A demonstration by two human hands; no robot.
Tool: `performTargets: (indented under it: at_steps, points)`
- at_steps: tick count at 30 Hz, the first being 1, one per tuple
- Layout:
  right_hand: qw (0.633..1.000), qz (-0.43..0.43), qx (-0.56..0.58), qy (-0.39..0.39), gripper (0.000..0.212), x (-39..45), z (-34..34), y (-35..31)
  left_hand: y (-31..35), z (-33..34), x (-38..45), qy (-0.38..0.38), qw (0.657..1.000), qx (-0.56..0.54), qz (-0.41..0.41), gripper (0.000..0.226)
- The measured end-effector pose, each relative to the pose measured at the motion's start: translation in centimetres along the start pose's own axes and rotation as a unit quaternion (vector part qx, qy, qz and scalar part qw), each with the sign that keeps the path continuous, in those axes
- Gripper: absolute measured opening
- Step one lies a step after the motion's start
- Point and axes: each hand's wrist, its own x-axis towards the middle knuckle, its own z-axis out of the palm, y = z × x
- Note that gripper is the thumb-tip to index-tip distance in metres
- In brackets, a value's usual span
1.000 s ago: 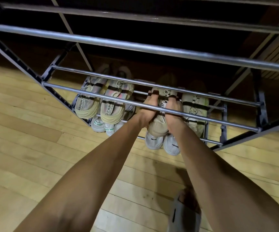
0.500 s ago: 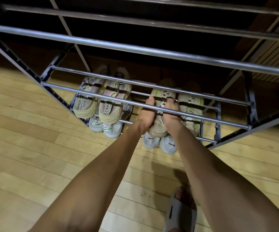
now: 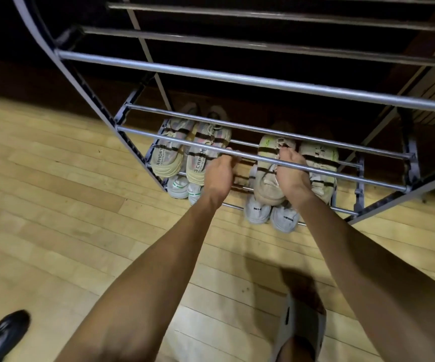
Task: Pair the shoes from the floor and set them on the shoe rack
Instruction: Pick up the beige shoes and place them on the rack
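Reaching under the shoe rack (image 3: 237, 81) bars, my right hand (image 3: 293, 176) grips a beige shoe (image 3: 268, 189) beside its mate (image 3: 320, 163) on a lower tier; my left hand (image 3: 217, 176) curls by the neighbouring pair (image 3: 185, 158); whether it holds anything, I cannot tell.

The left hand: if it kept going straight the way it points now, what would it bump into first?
Probably the rack's front rail: the left hand points up and forward, its fingertips already at that bar. Just left of it sits the multicoloured sneaker, though depth is hard to judge.
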Motion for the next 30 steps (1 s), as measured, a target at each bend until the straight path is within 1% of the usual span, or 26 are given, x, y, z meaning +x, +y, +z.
performTargets:
  at_steps: [1, 2, 4, 6, 8, 11, 13, 16, 22, 25, 28, 30]
  points:
    - [0.999, -0.007, 0.03, -0.01, 0.033, -0.9, -0.1, -0.1, -0.1, -1.4, -0.5, 0.006, 1.0, 0.006, 0.008, 0.039]
    - [0.999, 0.012, 0.041, -0.012, 0.033, -1.7, -0.3, -0.5, 0.1, -2.6, -1.1, 0.018, 1.0, -0.004, 0.022, 0.039]
    - [0.999, 0.025, 0.025, -0.029, 0.03, -3.7, -0.6, -1.3, 0.2, -5.1, -2.4, 0.039, 0.998, -0.032, 0.036, 0.035]
    - [0.996, 0.011, 0.008, -0.083, 0.032, -5.6, -0.5, -2.5, 0.4, -7.7, -3.9, 0.061, 0.996, -0.042, 0.045, 0.034]
    - [0.991, -0.02, -0.012, -0.129, 0.033, -7.4, 0.0, -4.3, 0.9, -10.5, -5.6, 0.087, 0.994, -0.05, 0.047, 0.037]
    - [0.984, -0.061, -0.003, -0.167, 0.034, -10.2, 1.1, -8.2, 2.7, -14.3, -9.1, 0.117, 0.989, -0.059, 0.065, 0.04]
    - [0.979, -0.081, 0.039, -0.185, 0.031, -12.7, 1.8, -11.7, 4.4, -17.2, -11.7, 0.142, 0.983, -0.08, 0.081, 0.039]
    - [0.972, -0.091, 0.092, -0.197, 0.024, -16.0, 3.0, -16.5, 6.7, -22.4, -16.3, 0.186, 0.973, -0.086, 0.103, 0.037]
    - [0.949, -0.145, 0.174, -0.22, 0.032, -26.0, 4.7, -25.3, 8.5, -31.8, -28.1, 0.263, 0.951, -0.105, 0.122, 0.031]
    - [0.937, -0.19, 0.184, -0.229, 0.04, -32.3, 5.7, -29.2, 9.4, -35.6, -34.4, 0.292, 0.937, -0.121, 0.148, 0.031]
    - [0.924, -0.254, 0.153, -0.243, 0.045, -38.8, 6.5, -32.6, 9.9, -39.4, -40.3, 0.317, 0.924, -0.128, 0.171, 0.031]
    - [0.912, -0.291, 0.148, -0.249, 0.046, -42.6, 6.8, -34.7, 9.7, -42.0, -43.9, 0.322, 0.921, -0.123, 0.18, 0.031]
